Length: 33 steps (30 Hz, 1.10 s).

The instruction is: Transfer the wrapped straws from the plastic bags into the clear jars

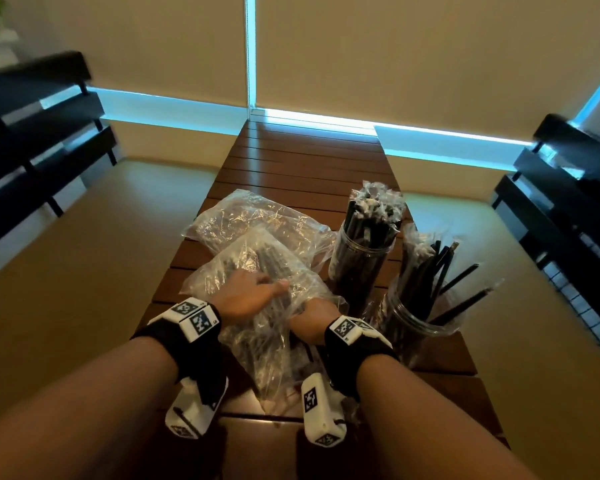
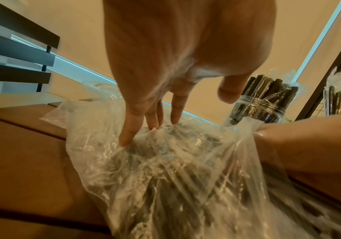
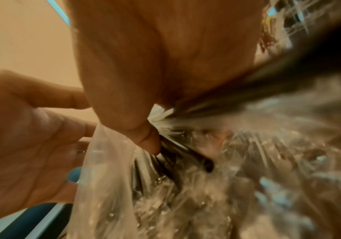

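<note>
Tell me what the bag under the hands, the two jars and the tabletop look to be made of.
Bag: thin clear plastic film, crinkled and glossy. Jars: clear and rigid with a threaded neck, probably plastic, possibly glass. Table: dark brown wood slats by their parallel seams, with a semi-gloss sheen.

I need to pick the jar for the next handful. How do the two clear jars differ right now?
The far jar is packed tight with wrapped black straws standing nearly upright; the near jar holds a looser bunch that fans out and leans right. The far jar looks full, while the near jar shows open space at its rim. Both are clear, upright, on the slatted table at the right.
</note>
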### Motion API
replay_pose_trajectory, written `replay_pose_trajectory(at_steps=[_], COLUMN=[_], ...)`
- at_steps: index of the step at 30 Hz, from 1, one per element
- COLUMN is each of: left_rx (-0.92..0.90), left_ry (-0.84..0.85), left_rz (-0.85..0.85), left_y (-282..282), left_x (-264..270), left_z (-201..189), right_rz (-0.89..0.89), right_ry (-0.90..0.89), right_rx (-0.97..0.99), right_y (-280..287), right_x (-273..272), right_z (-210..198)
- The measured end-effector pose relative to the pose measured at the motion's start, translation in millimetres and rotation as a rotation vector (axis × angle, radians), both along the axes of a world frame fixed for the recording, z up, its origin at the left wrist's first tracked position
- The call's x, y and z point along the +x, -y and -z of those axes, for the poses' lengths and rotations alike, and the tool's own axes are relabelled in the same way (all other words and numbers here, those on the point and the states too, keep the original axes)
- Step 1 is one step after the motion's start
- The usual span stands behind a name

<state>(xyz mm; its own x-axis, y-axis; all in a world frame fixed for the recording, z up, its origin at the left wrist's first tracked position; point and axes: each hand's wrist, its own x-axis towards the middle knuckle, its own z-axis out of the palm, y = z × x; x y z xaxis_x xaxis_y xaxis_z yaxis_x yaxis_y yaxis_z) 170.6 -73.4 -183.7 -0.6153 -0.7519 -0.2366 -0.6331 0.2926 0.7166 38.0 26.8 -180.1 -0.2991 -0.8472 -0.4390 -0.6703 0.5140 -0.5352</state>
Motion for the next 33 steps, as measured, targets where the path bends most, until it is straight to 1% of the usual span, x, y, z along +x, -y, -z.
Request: replay_pose_trajectory(at_steps=[3, 8, 10, 12, 15, 17, 18, 22, 28, 30, 33], left_rx=[0.011, 0.036, 0.036, 0.004, -0.101, -0.167, -0.177, -0.164, -0.165, -0.2, -0.297], left_ry=[0.01, 0.107, 0.148, 0.236, 0.389, 0.417, 0.42, 0.461, 0.49, 0.523, 0.618], left_rz=[0.016, 0.019, 0.023, 0.061, 0.182, 0.228, 0.24, 0.241, 0.24, 0.238, 0.234], left_y=[-1, -1, 0, -4, -18, -22, -21, -21, -25, -30, -37], left_x=[0, -1, -3, -5, -7, -8, -8, -10, -16, -23, -38], left_z=[1, 1, 1, 0, -2, -3, -3, -5, -10, -16, -21], right_rz=[-0.041, -0.027, -0.005, 0.028, 0.073, 0.12, 0.133, 0.111, -0.005, -0.034, -0.111], right_ry=[-0.014, -0.091, -0.09, -0.079, -0.017, 0.027, 0.021, -0.107, -0.259, -0.273, -0.335], right_rx=[0.012, 0.008, 0.028, 0.022, 0.03, 0.035, 0.033, 0.058, 0.097, 0.111, 0.11], right_y=[-3, -15, -20, -25, -31, -33, -34, -38, -53, -66, -88], right_x=[-1, -5, -6, -7, -9, -11, -12, -14, -24, -28, -35], right_z=[-3, -7, -9, -11, -15, -16, -16, -16, -26, -34, -54])
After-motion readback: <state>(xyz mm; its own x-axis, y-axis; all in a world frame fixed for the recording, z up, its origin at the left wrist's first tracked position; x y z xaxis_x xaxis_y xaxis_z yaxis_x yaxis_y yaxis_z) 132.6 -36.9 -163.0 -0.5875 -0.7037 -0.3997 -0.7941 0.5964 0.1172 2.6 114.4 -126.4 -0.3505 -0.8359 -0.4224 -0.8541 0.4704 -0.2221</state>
